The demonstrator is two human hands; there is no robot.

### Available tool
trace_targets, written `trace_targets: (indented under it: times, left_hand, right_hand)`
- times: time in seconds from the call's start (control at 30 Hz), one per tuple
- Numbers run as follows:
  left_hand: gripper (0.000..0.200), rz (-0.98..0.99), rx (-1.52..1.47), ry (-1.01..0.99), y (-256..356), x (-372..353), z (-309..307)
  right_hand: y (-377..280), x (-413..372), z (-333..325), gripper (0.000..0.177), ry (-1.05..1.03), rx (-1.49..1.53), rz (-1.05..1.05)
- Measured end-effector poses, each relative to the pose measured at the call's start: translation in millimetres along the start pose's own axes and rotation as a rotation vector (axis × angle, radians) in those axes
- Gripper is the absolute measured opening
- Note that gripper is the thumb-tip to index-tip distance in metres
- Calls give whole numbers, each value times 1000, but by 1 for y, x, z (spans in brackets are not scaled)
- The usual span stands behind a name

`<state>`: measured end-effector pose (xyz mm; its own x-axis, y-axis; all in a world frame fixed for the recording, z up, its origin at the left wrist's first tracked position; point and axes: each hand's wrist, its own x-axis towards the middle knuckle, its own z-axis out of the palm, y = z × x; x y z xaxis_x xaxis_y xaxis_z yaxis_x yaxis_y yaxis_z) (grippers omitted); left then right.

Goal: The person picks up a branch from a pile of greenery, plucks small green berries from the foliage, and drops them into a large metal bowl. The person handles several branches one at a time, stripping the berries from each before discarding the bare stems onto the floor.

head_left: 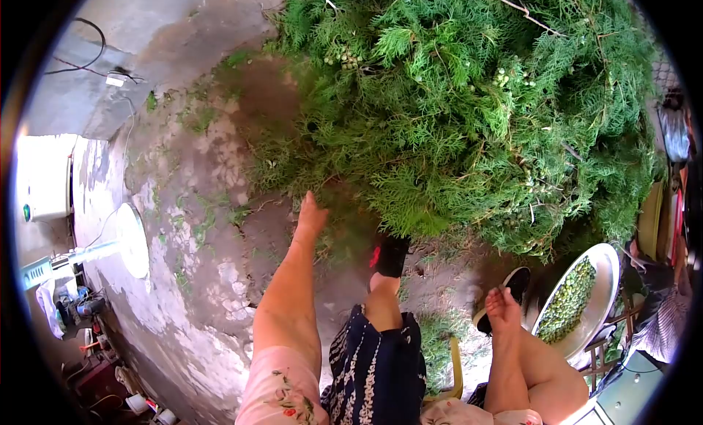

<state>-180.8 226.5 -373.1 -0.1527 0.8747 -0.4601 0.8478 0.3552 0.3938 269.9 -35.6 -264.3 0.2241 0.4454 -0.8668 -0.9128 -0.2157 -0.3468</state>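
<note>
My left hand (313, 216) reaches out over the ground at the near edge of a big heap of green conifer branches (454, 132). Its fingers are partly smeared by motion, with blurred greenery just to their right. My right hand (503, 309) is raised above my bent leg, palm up, with the fingers curled in; what they hold, if anything, is hidden. Close to the right of it stands a wide metal basin (609, 267) holding many small green cones (570, 300).
My shoes, the left one (389, 255) and the right one (518, 284), rest before the heap. Under me a yellow stool edge (457, 366) shows. A standing fan (132, 240) is at left, on worn concrete. Bags and a green box (633, 392) line the right side.
</note>
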Motion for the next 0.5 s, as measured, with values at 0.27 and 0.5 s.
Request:
trace_targets:
  times: [0.27, 0.5]
  left_hand:
    - [18, 111, 9, -113, 39, -42, -25]
    - [19, -86, -756, -53, 110, -151, -128]
  right_hand:
    - [25, -4, 21, 14, 185, -291, 32]
    - [50, -26, 35, 16, 6, -301, 4]
